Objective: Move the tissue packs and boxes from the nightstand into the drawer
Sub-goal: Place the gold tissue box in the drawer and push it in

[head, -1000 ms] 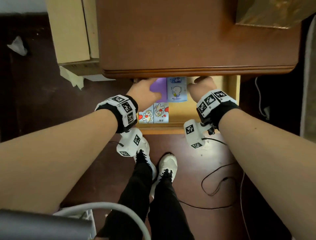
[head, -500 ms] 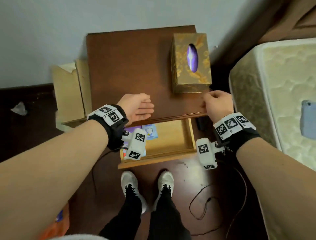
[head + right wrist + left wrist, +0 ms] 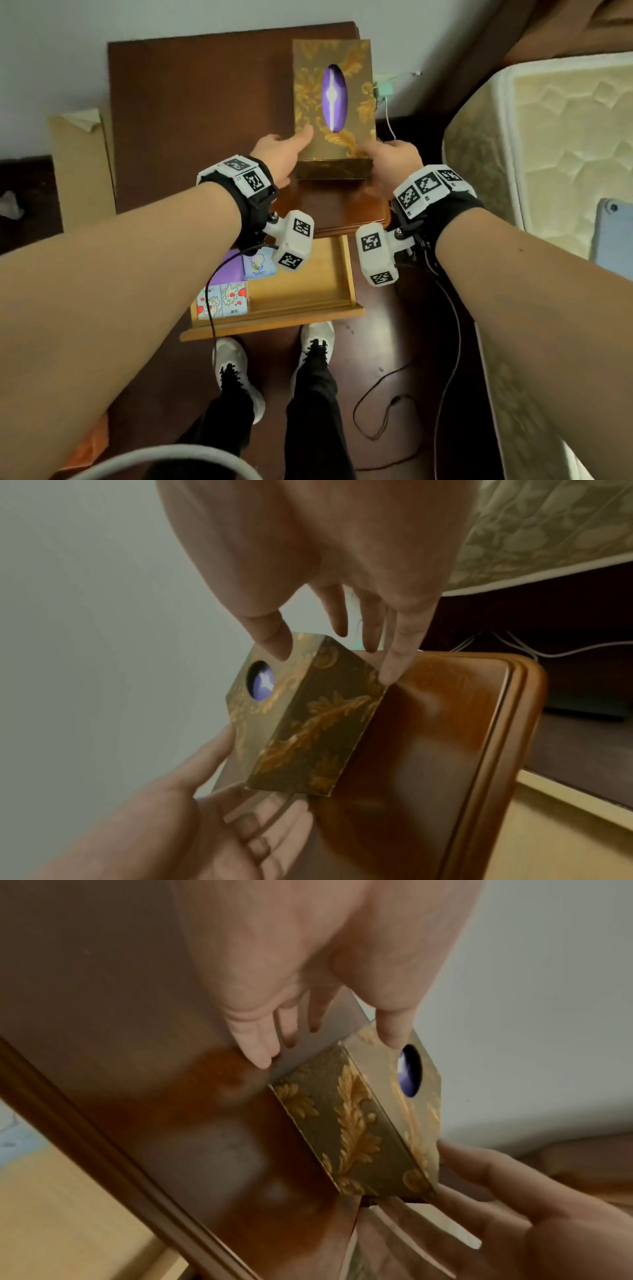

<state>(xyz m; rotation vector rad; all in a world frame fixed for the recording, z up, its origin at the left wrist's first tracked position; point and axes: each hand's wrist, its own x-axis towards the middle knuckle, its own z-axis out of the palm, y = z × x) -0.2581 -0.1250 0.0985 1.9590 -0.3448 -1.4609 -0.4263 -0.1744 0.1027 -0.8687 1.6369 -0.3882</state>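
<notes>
Your left hand (image 3: 281, 158) and right hand (image 3: 394, 161), fingers extended, bracket the gold tissue box (image 3: 333, 102); you're squaring up to lift it, drawer (image 3: 308, 294) open below.

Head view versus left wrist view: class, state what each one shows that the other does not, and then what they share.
Only the head view shows the open drawer with small tissue packs lying in its left part, the mattress, and the person's shoes.

Only the left wrist view shows the left hand's fingers spread along the box's long side.

Both show the gold tissue box on the nightstand, with the left hand and right hand on either side, thumbs on top.
</notes>
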